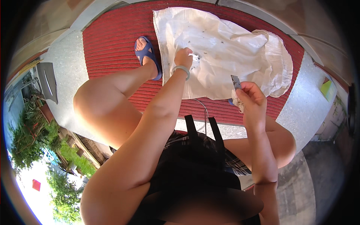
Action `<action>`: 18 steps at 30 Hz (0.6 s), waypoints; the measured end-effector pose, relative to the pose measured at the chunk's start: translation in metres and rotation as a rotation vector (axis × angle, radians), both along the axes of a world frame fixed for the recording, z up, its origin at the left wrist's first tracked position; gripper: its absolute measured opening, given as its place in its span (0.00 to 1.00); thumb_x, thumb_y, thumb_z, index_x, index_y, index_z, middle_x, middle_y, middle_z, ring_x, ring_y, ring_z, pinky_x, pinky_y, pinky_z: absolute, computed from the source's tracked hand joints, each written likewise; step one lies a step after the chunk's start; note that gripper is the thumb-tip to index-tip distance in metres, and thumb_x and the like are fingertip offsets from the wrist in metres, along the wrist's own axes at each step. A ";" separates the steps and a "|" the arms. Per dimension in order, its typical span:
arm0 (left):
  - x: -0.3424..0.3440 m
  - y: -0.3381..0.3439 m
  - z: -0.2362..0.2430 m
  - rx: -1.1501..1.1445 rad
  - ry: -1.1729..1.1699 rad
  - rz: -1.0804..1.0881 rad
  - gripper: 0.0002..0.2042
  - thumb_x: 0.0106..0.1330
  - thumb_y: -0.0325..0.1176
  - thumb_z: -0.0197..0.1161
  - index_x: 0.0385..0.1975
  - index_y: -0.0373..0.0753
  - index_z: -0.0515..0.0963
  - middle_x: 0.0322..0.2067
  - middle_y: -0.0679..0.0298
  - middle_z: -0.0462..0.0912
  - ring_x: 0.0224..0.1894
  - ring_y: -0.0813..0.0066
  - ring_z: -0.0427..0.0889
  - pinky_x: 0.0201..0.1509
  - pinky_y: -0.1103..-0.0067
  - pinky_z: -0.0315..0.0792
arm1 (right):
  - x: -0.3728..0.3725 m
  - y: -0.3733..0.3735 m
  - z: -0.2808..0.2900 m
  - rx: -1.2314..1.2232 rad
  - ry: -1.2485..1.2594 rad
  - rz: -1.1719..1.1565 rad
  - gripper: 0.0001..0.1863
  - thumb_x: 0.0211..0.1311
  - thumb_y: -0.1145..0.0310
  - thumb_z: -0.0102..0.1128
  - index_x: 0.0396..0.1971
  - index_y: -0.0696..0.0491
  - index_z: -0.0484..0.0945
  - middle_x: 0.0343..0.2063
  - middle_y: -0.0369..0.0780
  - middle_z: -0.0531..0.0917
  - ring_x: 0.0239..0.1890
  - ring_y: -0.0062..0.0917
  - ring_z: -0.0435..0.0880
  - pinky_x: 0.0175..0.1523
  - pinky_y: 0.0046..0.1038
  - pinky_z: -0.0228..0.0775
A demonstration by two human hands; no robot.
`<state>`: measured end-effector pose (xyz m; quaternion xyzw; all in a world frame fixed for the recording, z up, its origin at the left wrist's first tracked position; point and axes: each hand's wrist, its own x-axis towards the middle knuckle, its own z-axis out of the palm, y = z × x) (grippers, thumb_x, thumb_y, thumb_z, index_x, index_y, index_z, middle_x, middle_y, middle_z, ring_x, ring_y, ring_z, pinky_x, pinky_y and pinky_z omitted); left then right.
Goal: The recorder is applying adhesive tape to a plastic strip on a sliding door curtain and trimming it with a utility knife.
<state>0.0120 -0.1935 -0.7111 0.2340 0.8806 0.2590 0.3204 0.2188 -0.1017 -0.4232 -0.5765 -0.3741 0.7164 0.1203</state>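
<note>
My left hand, with a pale bangle at its wrist, reaches down to the white cloth sack. Its fingers are closed on a small white scrap, possibly tissue, with dark crumbs around it. My right hand is raised over the sack's near edge. Thumb and fingers there pinch a small flat grey piece that looks like metal; its exact kind is unclear. A crumpled off-white wad hangs below it against the same fingers.
Beneath the sack lies a red ribbed mat on speckled pale flooring. My foot in a blue sandal stands at the sack's left edge. A thin grey cable runs between my legs. Far right is a yellow-green object.
</note>
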 end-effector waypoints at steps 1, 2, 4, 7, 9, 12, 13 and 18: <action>0.004 0.003 -0.001 -0.047 0.037 -0.145 0.10 0.53 0.25 0.64 0.34 0.46 0.83 0.36 0.61 0.83 0.42 0.58 0.80 0.46 0.69 0.74 | 0.001 0.002 0.000 -0.006 0.037 -0.037 0.05 0.61 0.81 0.58 0.36 0.59 0.77 0.28 0.32 0.79 0.29 0.11 0.73 0.34 0.16 0.63; 0.006 0.004 -0.002 -0.050 0.028 -0.145 0.10 0.53 0.25 0.64 0.34 0.46 0.83 0.36 0.61 0.83 0.42 0.58 0.80 0.46 0.69 0.74 | 0.001 0.004 0.000 -0.010 0.074 -0.074 0.05 0.61 0.82 0.58 0.36 0.59 0.77 0.28 0.33 0.79 0.29 0.12 0.73 0.34 0.17 0.64; 0.004 0.007 -0.009 -0.135 0.170 -0.378 0.07 0.52 0.27 0.68 0.31 0.44 0.83 0.34 0.61 0.80 0.45 0.60 0.78 0.47 0.67 0.73 | -0.006 0.007 0.004 -0.012 0.077 -0.090 0.05 0.61 0.81 0.58 0.37 0.59 0.77 0.29 0.33 0.79 0.29 0.12 0.74 0.34 0.17 0.64; -0.001 0.004 -0.014 -0.133 0.227 -0.469 0.06 0.52 0.27 0.68 0.30 0.44 0.82 0.33 0.60 0.80 0.46 0.59 0.77 0.48 0.67 0.72 | -0.015 0.011 0.007 -0.018 0.097 -0.111 0.05 0.61 0.81 0.58 0.37 0.59 0.77 0.29 0.33 0.79 0.30 0.12 0.74 0.35 0.17 0.65; -0.005 0.008 -0.016 -0.165 0.210 -0.513 0.06 0.53 0.26 0.65 0.30 0.43 0.82 0.35 0.59 0.80 0.45 0.59 0.77 0.48 0.67 0.72 | -0.014 0.012 0.004 -0.026 0.114 -0.124 0.05 0.62 0.81 0.58 0.37 0.59 0.77 0.29 0.33 0.79 0.30 0.12 0.74 0.35 0.17 0.65; -0.004 0.010 -0.009 -0.198 0.135 -0.432 0.04 0.54 0.27 0.65 0.29 0.41 0.82 0.35 0.59 0.81 0.43 0.61 0.79 0.46 0.68 0.73 | -0.017 0.015 0.005 -0.042 0.099 -0.112 0.04 0.62 0.81 0.58 0.37 0.59 0.77 0.29 0.33 0.79 0.30 0.12 0.74 0.35 0.17 0.66; -0.002 0.011 -0.004 -0.195 0.069 -0.305 0.03 0.54 0.29 0.67 0.28 0.40 0.82 0.34 0.59 0.81 0.41 0.62 0.81 0.44 0.70 0.74 | -0.018 0.015 0.005 -0.033 0.104 -0.114 0.04 0.62 0.81 0.58 0.37 0.59 0.77 0.29 0.33 0.79 0.30 0.12 0.74 0.35 0.17 0.66; 0.009 0.024 0.053 0.232 -0.604 0.394 0.08 0.57 0.32 0.71 0.30 0.37 0.80 0.33 0.61 0.84 0.35 0.71 0.84 0.41 0.80 0.76 | -0.027 0.006 0.005 0.088 0.033 -0.040 0.05 0.66 0.77 0.55 0.41 0.58 0.75 0.27 0.35 0.79 0.24 0.13 0.73 0.29 0.18 0.64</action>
